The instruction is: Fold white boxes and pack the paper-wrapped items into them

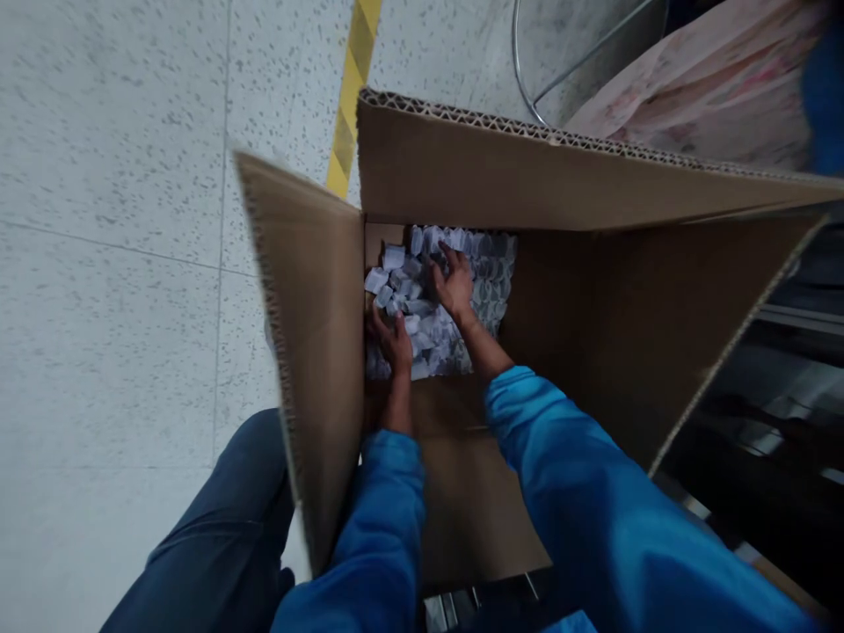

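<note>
Both of my arms, in blue sleeves, reach down into a deep cardboard box. Many small, whitish, translucent block-like pieces lie at its bottom; their exact kind is hard to make out. They stand in neat rows on the right and lie jumbled at the upper left. My left hand is at the left side of the pile, thumb and fingers apart, touching loose pieces. Over the upper middle of the pile, my right hand has its fingers spread and bent down onto the pieces. Its fingertips are partly lost among them.
Tall box flaps stand up around the opening. A yellow-and-black striped tape runs along the speckled floor. At the upper right are a curved metal rail and pale flowered cloth. Dark shelving-like structures border the right side.
</note>
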`<state>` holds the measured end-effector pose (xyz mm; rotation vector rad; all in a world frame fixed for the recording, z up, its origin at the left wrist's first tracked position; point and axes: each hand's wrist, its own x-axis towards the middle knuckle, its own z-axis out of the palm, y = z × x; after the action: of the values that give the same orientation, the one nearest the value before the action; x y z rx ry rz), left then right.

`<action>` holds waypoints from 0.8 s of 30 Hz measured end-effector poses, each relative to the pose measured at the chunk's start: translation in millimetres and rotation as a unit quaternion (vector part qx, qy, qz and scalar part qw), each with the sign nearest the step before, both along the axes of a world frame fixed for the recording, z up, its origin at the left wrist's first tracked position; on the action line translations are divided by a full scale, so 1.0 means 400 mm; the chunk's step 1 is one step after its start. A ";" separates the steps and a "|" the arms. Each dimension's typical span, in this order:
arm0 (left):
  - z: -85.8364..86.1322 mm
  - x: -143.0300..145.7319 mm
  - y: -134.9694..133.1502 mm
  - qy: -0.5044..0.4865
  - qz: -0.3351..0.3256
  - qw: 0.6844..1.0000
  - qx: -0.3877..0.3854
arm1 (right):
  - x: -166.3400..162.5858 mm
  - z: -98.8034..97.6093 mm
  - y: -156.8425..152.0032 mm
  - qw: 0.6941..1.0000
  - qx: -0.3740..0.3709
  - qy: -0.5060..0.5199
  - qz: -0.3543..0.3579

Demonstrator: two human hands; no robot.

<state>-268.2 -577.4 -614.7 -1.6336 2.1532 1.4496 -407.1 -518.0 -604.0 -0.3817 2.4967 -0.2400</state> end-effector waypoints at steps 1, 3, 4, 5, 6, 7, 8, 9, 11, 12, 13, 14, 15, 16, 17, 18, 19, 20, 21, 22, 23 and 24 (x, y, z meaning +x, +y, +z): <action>-0.020 -0.018 -0.008 -0.002 0.010 1.000 -0.010 | -0.012 -0.011 0.007 1.000 -0.004 0.013 -0.015; -0.061 -0.060 -0.024 -0.004 0.029 0.999 -0.027 | -0.002 -0.036 0.011 0.999 -0.009 0.024 -0.040; -0.079 -0.081 -0.030 -0.006 0.037 0.999 -0.031 | 0.015 -0.048 0.008 0.998 -0.010 0.026 -0.050; -0.093 -0.100 -0.032 -0.007 0.046 0.998 -0.035 | 0.037 -0.059 0.001 0.998 -0.011 0.026 -0.059; -0.104 -0.115 -0.032 -0.008 0.055 0.998 -0.037 | 0.058 -0.068 -0.008 0.997 -0.013 0.025 -0.066; -0.110 -0.125 -0.031 -0.005 0.060 0.998 -0.036 | 0.078 -0.074 -0.017 0.997 -0.016 0.022 -0.070; -0.112 -0.132 -0.029 0.002 0.060 0.998 -0.033 | 0.095 -0.077 -0.026 0.997 -0.020 0.018 -0.072; -0.112 -0.134 -0.028 0.013 0.055 0.998 -0.026 | 0.107 -0.078 -0.034 0.997 -0.026 0.013 -0.074; -0.110 -0.135 -0.033 0.048 0.031 0.998 -0.004 | 0.118 -0.077 -0.045 0.996 -0.036 -0.001 -0.079; -0.110 -0.135 -0.040 0.068 0.016 0.998 0.010 | 0.120 -0.076 -0.048 0.996 -0.041 -0.008 -0.084; -0.112 -0.136 -0.048 0.087 0.003 0.996 0.025 | 0.121 -0.075 -0.052 0.995 -0.045 -0.014 -0.092; -0.116 -0.137 -0.057 0.105 -0.009 0.994 0.041 | 0.122 -0.076 -0.056 0.994 -0.049 -0.019 -0.101; -0.122 -0.139 -0.066 0.120 -0.018 0.991 0.056 | 0.124 -0.077 -0.062 0.992 -0.053 -0.022 -0.113; -0.127 -0.141 -0.074 0.132 -0.022 0.988 0.070 | 0.128 -0.078 -0.069 0.990 -0.058 -0.023 -0.125; -0.131 -0.142 -0.079 0.141 -0.023 0.986 0.081 | 0.134 -0.078 -0.075 0.988 -0.065 -0.024 -0.138; -0.131 -0.140 -0.082 0.148 -0.020 0.985 0.089 | 0.142 -0.074 -0.082 0.986 -0.074 -0.023 -0.150; -0.125 -0.137 -0.082 0.154 -0.015 0.984 0.093 | 0.152 -0.067 -0.086 0.983 -0.087 -0.022 -0.161; -0.111 -0.131 -0.079 0.160 -0.009 0.983 0.094 | 0.162 -0.053 -0.089 0.980 -0.103 -0.019 -0.171; -0.088 -0.123 -0.074 0.167 -0.003 0.982 0.093 | 0.173 -0.031 -0.090 0.976 -0.121 -0.013 -0.179; -0.056 -0.115 -0.067 0.177 0.001 0.980 0.091 | 0.183 -0.002 -0.088 0.972 -0.141 -0.003 -0.188; -0.015 -0.106 -0.059 0.189 0.003 0.978 0.090 | 0.193 0.036 -0.083 0.967 -0.163 0.011 -0.197; 0.036 -0.098 -0.050 0.203 0.002 0.975 0.091 | 0.201 0.082 -0.077 0.960 -0.185 0.029 -0.207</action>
<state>-307.3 -597.6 -600.2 -1.3755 2.1145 2.0631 -326.5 -549.0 -571.0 -0.0039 2.5631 -0.8811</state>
